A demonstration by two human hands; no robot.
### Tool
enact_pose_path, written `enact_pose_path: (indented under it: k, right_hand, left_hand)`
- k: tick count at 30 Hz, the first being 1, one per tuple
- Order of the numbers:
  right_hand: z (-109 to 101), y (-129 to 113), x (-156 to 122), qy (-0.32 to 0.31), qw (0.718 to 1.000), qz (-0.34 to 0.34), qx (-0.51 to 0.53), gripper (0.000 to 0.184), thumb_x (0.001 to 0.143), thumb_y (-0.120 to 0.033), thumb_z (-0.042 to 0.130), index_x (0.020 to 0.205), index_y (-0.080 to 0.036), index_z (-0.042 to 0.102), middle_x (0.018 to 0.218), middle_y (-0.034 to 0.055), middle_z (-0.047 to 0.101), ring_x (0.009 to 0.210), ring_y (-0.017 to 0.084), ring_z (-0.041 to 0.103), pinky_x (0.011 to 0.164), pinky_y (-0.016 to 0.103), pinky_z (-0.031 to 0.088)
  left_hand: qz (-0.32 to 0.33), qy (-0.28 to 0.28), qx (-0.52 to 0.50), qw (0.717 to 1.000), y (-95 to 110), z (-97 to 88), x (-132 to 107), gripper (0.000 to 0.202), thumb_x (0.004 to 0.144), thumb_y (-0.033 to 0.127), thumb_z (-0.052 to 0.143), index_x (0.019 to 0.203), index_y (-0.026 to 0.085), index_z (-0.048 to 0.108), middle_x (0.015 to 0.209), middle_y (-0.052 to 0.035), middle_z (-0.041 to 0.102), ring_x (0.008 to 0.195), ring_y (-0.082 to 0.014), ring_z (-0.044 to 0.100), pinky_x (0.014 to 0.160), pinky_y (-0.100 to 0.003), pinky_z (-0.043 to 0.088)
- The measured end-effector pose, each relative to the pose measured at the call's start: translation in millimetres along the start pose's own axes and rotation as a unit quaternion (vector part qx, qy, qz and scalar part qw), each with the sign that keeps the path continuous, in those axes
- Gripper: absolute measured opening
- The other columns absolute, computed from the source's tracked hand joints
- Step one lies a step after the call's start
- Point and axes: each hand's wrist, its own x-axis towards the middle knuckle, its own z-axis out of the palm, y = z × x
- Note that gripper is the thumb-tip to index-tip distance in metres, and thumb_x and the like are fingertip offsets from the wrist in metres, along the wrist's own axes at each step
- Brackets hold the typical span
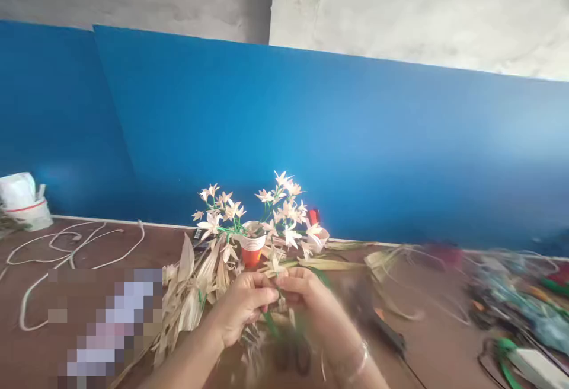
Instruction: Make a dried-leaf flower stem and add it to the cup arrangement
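My left hand (249, 306) and my right hand (304, 294) meet over the table, fingertips pinched together. Between them they hold a pale artificial flower (275, 261), its petals sticking up above the fingers; the lower stem is mostly hidden. Just beyond, similar cream flowers (288, 214) on green stems spread from around an orange-and-white stack of paper cups (252, 249). Dry pale husks (193, 300) lie heaped to the left of my left hand. Blurred dark loops (297, 356), perhaps scissor handles, lie below my right wrist.
A white cable (84, 246) coils at the left, near a white tub (33, 214). Right of my hands lies a blurred black corded tool (384, 329). Tangled materials (524, 300) cover the far right. A blue wall panel (284, 128) bounds the back of the brown table (435, 341).
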Motion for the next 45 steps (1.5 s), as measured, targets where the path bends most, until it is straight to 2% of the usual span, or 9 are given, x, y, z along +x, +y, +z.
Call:
enact_pose_path:
  k: [5, 8, 13, 21, 28, 31, 36, 40, 45]
  right_hand:
    - [-2, -5, 2, 0.009, 0.996, -0.019, -0.088, 0.028, 0.061, -0.032, 0.069, 0.051, -0.018, 0.047, 0.047, -0.0085, 0.03, 0.047, 0.006, 0.021, 0.049, 0.026, 0.014]
    - [-6, -9, 6, -0.002, 0.992, -0.011, -0.127, 0.029, 0.061, -0.027, 0.067, 0.046, -0.018, 0.044, 0.043, -0.0092, 0.027, 0.045, 0.006, 0.017, 0.048, 0.028, 0.009]
    - [-10, -10, 12, -0.004, 0.99, 0.007, -0.143, 0.023, 0.059, -0.028, 0.068, 0.047, -0.018, 0.051, 0.039, -0.0093, 0.031, 0.042, 0.005, 0.017, 0.048, 0.029, 0.007]
    - [-9, -6, 9, -0.053, 0.996, 0.009, -0.071, 0.032, 0.062, -0.029, 0.069, 0.048, -0.018, 0.043, 0.044, -0.0094, 0.027, 0.045, 0.006, 0.015, 0.047, 0.027, 0.008]
    - [-13, 4, 13, -0.135, 0.99, 0.006, 0.031, 0.036, 0.063, -0.038, 0.075, 0.053, -0.015, 0.05, 0.048, -0.0082, 0.03, 0.047, 0.005, 0.018, 0.046, 0.024, 0.008]
    - [-15, 4, 14, -0.142, 0.989, 0.007, 0.042, 0.037, 0.063, -0.036, 0.076, 0.052, -0.015, 0.048, 0.048, -0.0085, 0.029, 0.046, 0.004, 0.017, 0.046, 0.024, 0.007]
    - [-17, 3, 14, -0.144, 0.989, 0.011, 0.041, 0.037, 0.064, -0.033, 0.077, 0.051, -0.016, 0.047, 0.047, -0.0091, 0.027, 0.045, 0.004, 0.015, 0.046, 0.024, 0.006]
    - [-18, 3, 15, -0.147, 0.988, 0.013, 0.033, 0.037, 0.064, -0.034, 0.077, 0.052, -0.016, 0.048, 0.047, -0.0096, 0.026, 0.045, 0.004, 0.014, 0.046, 0.024, 0.006]
    - [-17, 3, 12, -0.132, 0.991, 0.008, 0.023, 0.032, 0.065, -0.033, 0.077, 0.056, -0.015, 0.053, 0.047, -0.0097, 0.027, 0.046, 0.005, 0.015, 0.047, 0.025, 0.007]
  left_hand:
    - [0.002, 0.032, 0.008, 0.999, 2, 3.7, 0, 0.021, 0.051, 0.025, 0.066, 0.056, 0.017, 0.047, 0.043, 0.0098, 0.042, 0.036, -0.0007, 0.024, 0.04, -0.021, 0.007]
    - [-0.006, 0.022, 0.003, 1.0, 1, 3.1, 0, 0.019, 0.053, 0.027, 0.064, 0.055, 0.017, 0.047, 0.043, 0.0087, 0.044, 0.034, -0.0004, 0.024, 0.041, -0.022, 0.007]
    - [-0.019, 0.017, 0.007, 1.0, 0, 2.5, 0, 0.018, 0.054, 0.027, 0.062, 0.055, 0.016, 0.048, 0.044, 0.0082, 0.045, 0.034, 0.0, 0.024, 0.042, -0.022, 0.006]
    - [-0.012, 0.014, -0.007, 1.0, 2, 3.4, -1, 0.018, 0.052, 0.025, 0.061, 0.053, 0.017, 0.045, 0.042, 0.0093, 0.041, 0.036, -0.0002, 0.02, 0.042, -0.021, 0.005]
    - [-0.006, -0.022, -0.048, 0.999, 2, 3.3, -4, 0.021, 0.056, 0.027, 0.067, 0.055, 0.016, 0.049, 0.045, 0.0082, 0.041, 0.039, -0.0009, 0.019, 0.041, -0.02, 0.006]
    - [-0.007, -0.025, -0.064, 0.998, 1, 2.9, -4, 0.021, 0.057, 0.026, 0.069, 0.058, 0.015, 0.051, 0.049, 0.0068, 0.042, 0.042, -0.0022, 0.026, 0.04, -0.018, 0.008]
    - [-0.01, -0.027, -0.066, 0.997, 0, 2.4, -3, 0.021, 0.057, 0.026, 0.069, 0.059, 0.015, 0.052, 0.048, 0.0078, 0.039, 0.042, -0.0016, 0.021, 0.039, -0.017, 0.007]
    - [-0.013, -0.035, -0.074, 0.997, 1, 1.9, -4, 0.022, 0.057, 0.027, 0.071, 0.059, 0.014, 0.052, 0.052, 0.0067, 0.04, 0.044, -0.0021, 0.027, 0.039, -0.016, 0.009]
    - [-0.022, -0.031, -0.053, 0.998, 0, 0.9, -4, 0.023, 0.055, 0.028, 0.069, 0.057, 0.016, 0.05, 0.047, 0.0078, 0.041, 0.04, -0.0008, 0.018, 0.039, -0.018, 0.005]
